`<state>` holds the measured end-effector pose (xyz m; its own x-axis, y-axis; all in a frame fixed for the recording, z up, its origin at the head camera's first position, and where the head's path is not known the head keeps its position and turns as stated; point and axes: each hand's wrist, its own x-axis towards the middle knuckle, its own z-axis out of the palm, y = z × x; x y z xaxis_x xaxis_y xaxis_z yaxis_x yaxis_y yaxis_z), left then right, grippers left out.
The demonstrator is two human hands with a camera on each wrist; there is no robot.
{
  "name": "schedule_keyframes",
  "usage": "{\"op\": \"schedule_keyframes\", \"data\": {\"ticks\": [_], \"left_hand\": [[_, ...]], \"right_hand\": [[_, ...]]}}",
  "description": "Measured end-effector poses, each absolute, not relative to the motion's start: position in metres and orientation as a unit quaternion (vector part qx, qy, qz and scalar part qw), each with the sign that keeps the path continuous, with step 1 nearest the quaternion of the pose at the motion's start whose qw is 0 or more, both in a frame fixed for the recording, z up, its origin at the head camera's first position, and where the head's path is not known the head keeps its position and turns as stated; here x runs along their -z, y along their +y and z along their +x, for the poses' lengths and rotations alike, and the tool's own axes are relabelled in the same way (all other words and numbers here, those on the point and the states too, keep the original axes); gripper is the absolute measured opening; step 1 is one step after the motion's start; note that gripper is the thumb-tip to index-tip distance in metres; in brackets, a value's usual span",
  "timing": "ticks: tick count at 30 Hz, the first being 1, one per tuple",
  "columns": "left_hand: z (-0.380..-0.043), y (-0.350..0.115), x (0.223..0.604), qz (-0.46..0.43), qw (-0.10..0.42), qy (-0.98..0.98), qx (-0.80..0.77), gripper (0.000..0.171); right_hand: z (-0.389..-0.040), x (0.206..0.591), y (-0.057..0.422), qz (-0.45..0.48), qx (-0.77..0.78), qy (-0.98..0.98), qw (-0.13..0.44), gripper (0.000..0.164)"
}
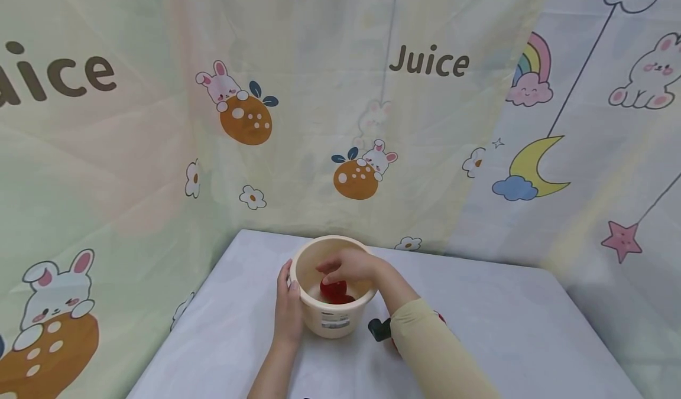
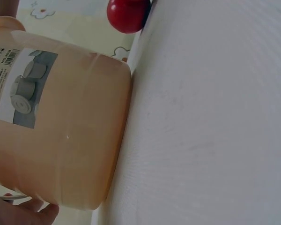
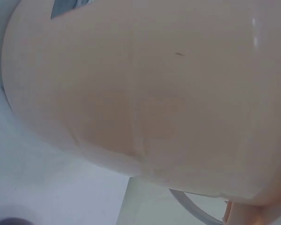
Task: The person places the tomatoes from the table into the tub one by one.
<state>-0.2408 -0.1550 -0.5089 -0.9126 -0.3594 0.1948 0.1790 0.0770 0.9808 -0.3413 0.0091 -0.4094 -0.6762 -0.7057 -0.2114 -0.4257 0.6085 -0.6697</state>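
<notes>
The cream plastic bucket (image 1: 317,324) stands upright on a white table (image 1: 239,328), its front labelled. Inside it are glossy red things (image 1: 333,289).

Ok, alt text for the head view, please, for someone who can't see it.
A person's right hand reaches into a cream, round plastic bucket containing rounded red objects, while the left hand touches its outside. The bucket stands on a white tabletop before pale, cartoon-printed fabric.

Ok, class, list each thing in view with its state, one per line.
Bucket: upright on the table, uncovered.
Left hand: touching the bucket's side.
Right hand: inside the bucket, grip unclear.
Red things: inside the bucket, partly hidden.
Round red thing: outside the bucket, only partly shown.
Dark thing: outside the bucket, beside the sleeve.
</notes>
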Motion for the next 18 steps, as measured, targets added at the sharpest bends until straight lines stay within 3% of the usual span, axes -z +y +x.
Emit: {"op": "schedule_keyframes", "data": {"ticks": [9,18], "left_hand": [[-0.242,-0.154,0.512,0.060,0.208,-0.710,0.670,0.048],[-0.241,-0.153,0.511,0.059,0.207,-0.710,0.670,0.050]], "right_hand": [[-0.338,0.409,0.009,-0.310,0.310,0.868,0.231,0.038],[-0.338,0.402,0.020,-0.262,0.410,0.860,0.152,0.038]]}}
